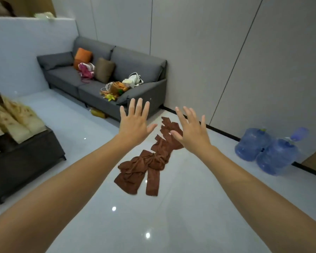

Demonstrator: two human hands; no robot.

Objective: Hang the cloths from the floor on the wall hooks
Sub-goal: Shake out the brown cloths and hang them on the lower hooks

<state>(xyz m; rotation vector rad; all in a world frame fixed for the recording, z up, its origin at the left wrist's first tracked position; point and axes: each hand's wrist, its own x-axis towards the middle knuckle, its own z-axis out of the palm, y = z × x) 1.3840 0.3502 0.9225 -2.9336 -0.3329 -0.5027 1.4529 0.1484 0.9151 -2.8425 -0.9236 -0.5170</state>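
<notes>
Both hands are stretched out in front of the person, empty, with fingers straight and spread. The left hand (133,123) and the right hand (192,130) hold nothing and touch nothing. The brown cloths (150,161) lie in a rumpled string on the glossy pale floor (153,216), between the two forearms as seen from the head, none of them picked up yet. Their long axis runs from the near end, which fans into two flat strips, away and to the right toward the foot of the panelled wall (199,61). The right hand covers the far stretch of the string in this view, so it looks the nearer of the two to the cloth. The left hand sits off to the left of that far end, in front of the corner of the grey sofa (91,77). How high the hands are above the floor cannot be told. No hooks show on the wall in view. Two blue water bottles (266,150) stand against the wall, well apart from the cloths. The likely next move is a reach down — probably with the right hand — to one piece of the string.
</notes>
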